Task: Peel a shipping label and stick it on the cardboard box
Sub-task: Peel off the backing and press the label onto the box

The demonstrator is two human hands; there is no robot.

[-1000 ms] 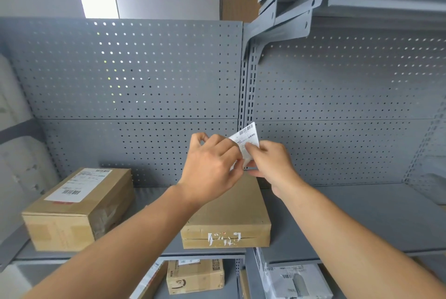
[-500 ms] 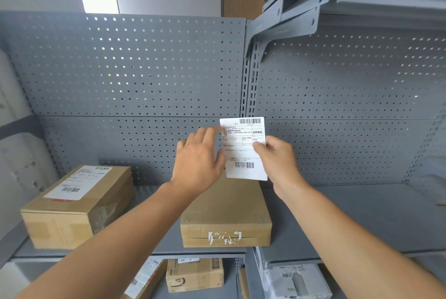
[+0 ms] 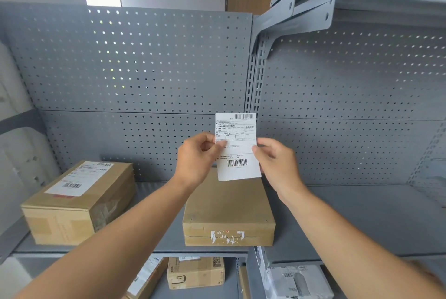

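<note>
I hold a white shipping label (image 3: pixel 237 146) upright in front of the grey pegboard, printed side facing me, with barcodes at top and bottom. My left hand (image 3: pixel 196 157) pinches its left edge between thumb and fingers. My right hand (image 3: pixel 275 161) pinches its right edge. Below the label, a flat brown cardboard box (image 3: pixel 228 211) lies on the grey shelf; its top is bare and torn white label scraps cling to its front edge.
A taller cardboard box (image 3: pixel 79 202) with a label on top stands at the shelf's left. The grey shelf (image 3: pixel 362 216) extends to the right. Lower down lie a small box (image 3: pixel 195 272) and a grey parcel bag (image 3: pixel 298 281). Metal brackets (image 3: pixel 301 9) jut out overhead.
The label went from a folded, edge-on pinch between both hands to flat and facing me; my left hand, open half a second ago, now grips its left edge.
</note>
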